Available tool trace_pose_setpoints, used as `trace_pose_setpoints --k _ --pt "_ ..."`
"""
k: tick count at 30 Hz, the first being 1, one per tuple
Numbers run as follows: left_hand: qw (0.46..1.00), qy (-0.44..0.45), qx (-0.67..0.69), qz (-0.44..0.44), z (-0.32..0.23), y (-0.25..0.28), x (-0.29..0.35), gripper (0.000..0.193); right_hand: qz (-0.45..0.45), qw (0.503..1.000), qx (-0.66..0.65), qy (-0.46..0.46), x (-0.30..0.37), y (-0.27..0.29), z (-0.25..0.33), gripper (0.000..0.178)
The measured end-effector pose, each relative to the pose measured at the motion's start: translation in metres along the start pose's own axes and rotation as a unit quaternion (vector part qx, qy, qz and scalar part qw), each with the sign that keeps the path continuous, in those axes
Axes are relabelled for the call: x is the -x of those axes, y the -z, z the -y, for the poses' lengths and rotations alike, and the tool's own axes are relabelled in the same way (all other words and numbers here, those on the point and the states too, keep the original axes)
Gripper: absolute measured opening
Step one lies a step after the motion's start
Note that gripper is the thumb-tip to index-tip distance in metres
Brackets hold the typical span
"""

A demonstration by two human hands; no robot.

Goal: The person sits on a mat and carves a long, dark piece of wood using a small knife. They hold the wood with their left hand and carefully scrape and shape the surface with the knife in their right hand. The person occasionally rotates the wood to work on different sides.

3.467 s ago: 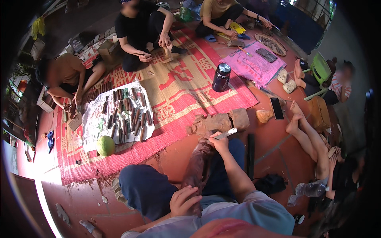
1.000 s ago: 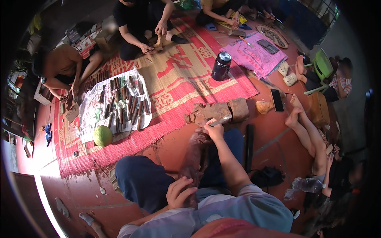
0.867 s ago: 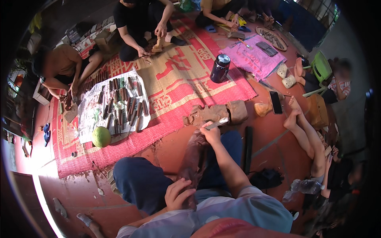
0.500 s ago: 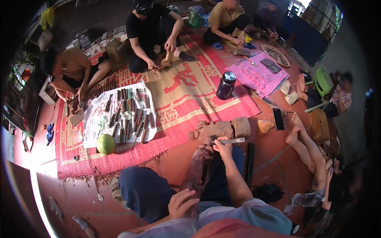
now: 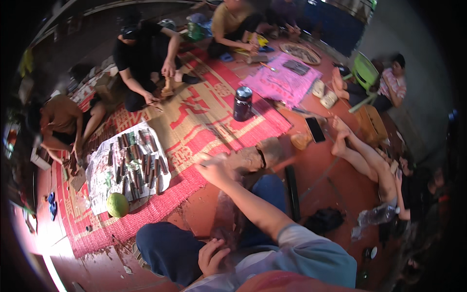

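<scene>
A long reddish-brown piece of carved wood lies between my legs, its outline softened by blur. My left hand rests with bent fingers against its near end. My right hand is up beyond the wood's far end, over the mat's near edge, and smeared by motion. Its fingers are closed on a flat-bladed chisel, of which only a pale blur shows. Just right of that hand lies a rough brown block with a dark band around it.
A red and tan mat carries a white sheet of several tool handles, a green round fruit and a dark flask. Several people sit around. A phone and a person's bare legs are at right.
My right hand has swung left and away from the carved wood's end and the block. My left hand's fingers are more bent. The whole view has shifted, moving the surroundings leftward.
</scene>
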State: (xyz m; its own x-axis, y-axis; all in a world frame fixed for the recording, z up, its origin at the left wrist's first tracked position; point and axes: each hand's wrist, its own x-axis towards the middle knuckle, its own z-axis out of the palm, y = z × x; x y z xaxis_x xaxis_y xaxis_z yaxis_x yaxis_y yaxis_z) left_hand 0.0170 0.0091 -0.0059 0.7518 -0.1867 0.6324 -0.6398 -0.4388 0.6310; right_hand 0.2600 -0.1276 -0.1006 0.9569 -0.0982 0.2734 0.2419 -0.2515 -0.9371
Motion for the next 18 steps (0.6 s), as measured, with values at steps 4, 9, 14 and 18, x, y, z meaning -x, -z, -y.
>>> trace_pose_setpoints --k 4,9,14,18 --pt "1.0 0.002 -0.012 0.016 0.006 -0.001 0.01 0.018 0.248 0.93 -0.236 -0.133 -0.081 -0.087 0.128 0.043" --pt "0.999 -0.011 0.018 0.031 0.0 -0.007 0.015 0.017 0.384 0.848 -0.34 -0.135 -0.126 -0.166 0.134 0.044" --pt "0.996 -0.008 0.025 0.081 -0.001 0.006 0.014 0.028 0.465 0.816 -0.316 -0.133 -0.071 -0.146 0.1 0.058" --pt "0.999 0.013 0.002 0.042 0.02 0.004 0.03 0.022 0.43 0.835 -0.281 -0.199 -0.033 -0.03 0.037 0.077"
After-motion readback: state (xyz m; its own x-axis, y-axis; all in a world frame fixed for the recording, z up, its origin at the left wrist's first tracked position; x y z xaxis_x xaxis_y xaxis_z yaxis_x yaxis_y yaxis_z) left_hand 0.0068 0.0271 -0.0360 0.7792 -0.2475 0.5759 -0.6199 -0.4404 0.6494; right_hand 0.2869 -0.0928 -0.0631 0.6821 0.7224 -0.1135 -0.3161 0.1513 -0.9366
